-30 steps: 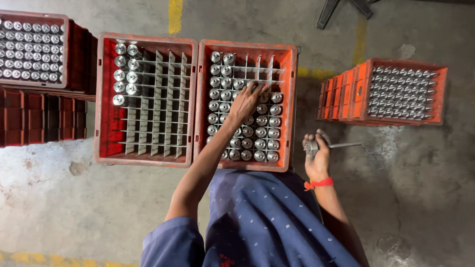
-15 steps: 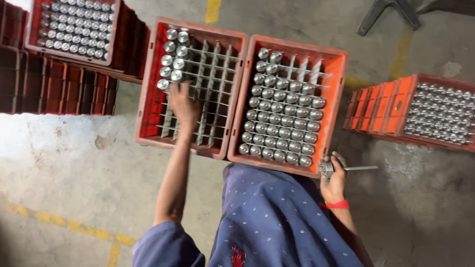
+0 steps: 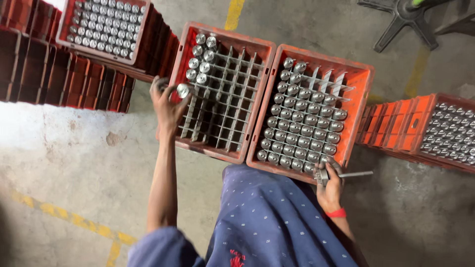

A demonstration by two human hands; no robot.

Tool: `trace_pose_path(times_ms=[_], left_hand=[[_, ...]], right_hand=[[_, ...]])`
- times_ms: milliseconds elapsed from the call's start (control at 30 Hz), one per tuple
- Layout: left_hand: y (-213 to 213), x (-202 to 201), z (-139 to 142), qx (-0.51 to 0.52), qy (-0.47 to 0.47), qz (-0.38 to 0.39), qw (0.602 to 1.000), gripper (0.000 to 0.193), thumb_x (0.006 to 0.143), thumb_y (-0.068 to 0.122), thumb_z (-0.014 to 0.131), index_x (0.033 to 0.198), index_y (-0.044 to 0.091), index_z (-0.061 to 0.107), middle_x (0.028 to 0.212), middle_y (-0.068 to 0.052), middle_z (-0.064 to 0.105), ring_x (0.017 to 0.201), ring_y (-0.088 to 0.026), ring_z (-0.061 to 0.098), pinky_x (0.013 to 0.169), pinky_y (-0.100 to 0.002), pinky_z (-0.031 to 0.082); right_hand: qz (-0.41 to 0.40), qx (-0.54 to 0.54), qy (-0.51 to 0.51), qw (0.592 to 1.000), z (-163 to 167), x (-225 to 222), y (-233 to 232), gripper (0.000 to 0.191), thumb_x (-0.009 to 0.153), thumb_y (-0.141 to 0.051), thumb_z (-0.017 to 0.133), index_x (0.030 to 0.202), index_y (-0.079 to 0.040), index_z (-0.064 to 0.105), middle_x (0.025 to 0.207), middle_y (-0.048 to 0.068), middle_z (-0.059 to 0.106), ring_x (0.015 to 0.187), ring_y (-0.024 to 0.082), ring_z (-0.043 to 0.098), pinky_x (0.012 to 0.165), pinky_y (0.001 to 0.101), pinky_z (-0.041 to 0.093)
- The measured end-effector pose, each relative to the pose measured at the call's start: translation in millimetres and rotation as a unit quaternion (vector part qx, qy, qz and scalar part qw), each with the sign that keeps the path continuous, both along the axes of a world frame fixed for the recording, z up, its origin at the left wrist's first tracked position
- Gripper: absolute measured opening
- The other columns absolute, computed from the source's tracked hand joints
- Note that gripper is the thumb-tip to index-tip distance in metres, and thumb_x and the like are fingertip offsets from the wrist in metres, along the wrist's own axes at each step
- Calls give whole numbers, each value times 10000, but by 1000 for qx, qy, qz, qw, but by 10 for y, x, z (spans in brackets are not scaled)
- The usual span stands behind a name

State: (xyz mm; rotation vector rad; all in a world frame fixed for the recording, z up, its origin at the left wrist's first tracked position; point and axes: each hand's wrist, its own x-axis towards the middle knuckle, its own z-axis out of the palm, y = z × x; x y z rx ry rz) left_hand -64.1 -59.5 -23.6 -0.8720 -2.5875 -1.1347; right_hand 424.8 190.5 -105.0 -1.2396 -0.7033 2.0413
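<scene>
No packages, labels, signs, screens

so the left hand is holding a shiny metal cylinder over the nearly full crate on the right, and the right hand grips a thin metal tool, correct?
Not quite. In the head view the left hand holds the shiny metal cylinder at the edge of the mostly empty crate, the left one of the two. The nearly full crate sits to its right. The right hand does grip a thin metal tool.

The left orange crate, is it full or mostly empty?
Mostly empty. The left crate holds a few shiny metal pieces at its far corner; other slots are bare.
</scene>
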Motion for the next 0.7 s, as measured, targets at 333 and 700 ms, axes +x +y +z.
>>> trace_pose_path(times_ms=[333,700], left_hand=[[909,2138,-253,87,-383,-121,912,302,749,175,857,975,20,729,805,-70,722,705,-153,651,650,-349,556],[1332,3110,149,-106,-406,-362,833,366,716,233,816,1046,89,752,902,-184,771,829,-359,743,733,-440,555]], right_hand=[[70,6,25,997,388,-737,-158,175,1000,-33,582,1168,-32,632,933,58,651,897,193,673,844,331,552],[145,161,13,976,1208,-682,-137,139,1037,-86,573,1164,-33,589,845,64,625,849,161,637,825,312,549]])
